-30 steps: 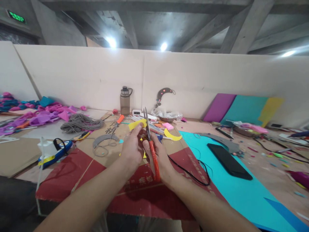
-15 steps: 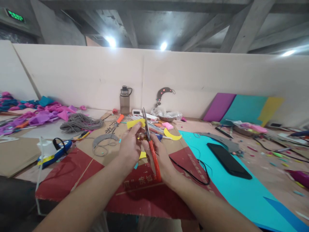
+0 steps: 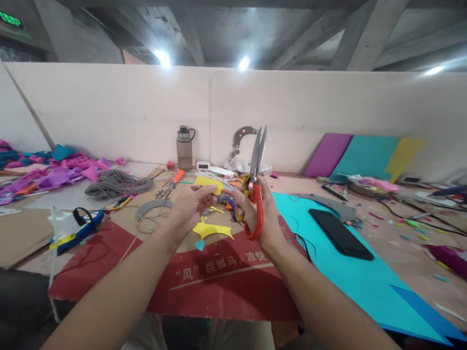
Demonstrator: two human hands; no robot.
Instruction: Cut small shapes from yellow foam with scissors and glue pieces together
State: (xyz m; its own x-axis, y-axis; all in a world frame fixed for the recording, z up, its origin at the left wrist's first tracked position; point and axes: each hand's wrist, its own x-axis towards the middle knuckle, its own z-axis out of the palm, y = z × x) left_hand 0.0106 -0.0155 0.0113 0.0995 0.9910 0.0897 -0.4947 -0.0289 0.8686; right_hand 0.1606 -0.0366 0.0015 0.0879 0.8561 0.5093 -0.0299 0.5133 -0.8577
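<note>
Between the fingertips of my left hand (image 3: 189,209) is a small yellow sheet piece (image 3: 208,183). My right hand (image 3: 263,214) holds scissors (image 3: 257,155) with orange-red handles, the blades pointing up and slightly parted. The blades stand to the right of the yellow piece, apart from it. Below my hands, a yellow cutout (image 3: 215,230) with a curved edge and a small blue heart-shaped piece (image 3: 199,245) lie on the red and brown cardboard (image 3: 233,296). A grey crescent (image 3: 153,209) with thin cord rests left of my left hand.
A bottle (image 3: 184,148) stands by the white partition. Grey rope (image 3: 116,183) and a power strip (image 3: 82,232) are at left. At right, a black phone (image 3: 341,233) lies on a turquoise sheet (image 3: 365,291). Coloured sheets (image 3: 372,158) lean behind.
The scissors have moved right and up, away from the yellow piece, and now point more upright. My hands are farther apart, showing the yellow cutout and blue piece below.
</note>
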